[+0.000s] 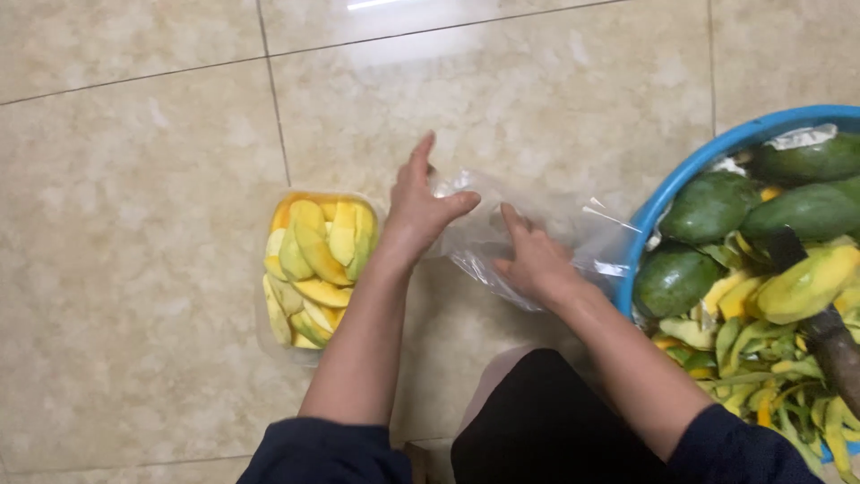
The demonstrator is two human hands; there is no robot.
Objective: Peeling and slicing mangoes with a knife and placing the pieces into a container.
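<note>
The person's left hand (419, 211) and right hand (536, 260) are both on a thin, clear, crinkled plastic bag (502, 235) lying on the beige tiled floor (134, 269). The left pinches its near edge between thumb and fingers; the right seems to press flat on top, though the glare makes that grip hard to read. Just left sits a clear plastic tub of yellow mango slices (315, 267); at right, a round blue plastic basin (667, 193) holds whole green mangoes (708, 206) and peelings. Opening the bag would go best by rubbing the two film layers apart at the mouth and holding that edge taut.
</note>
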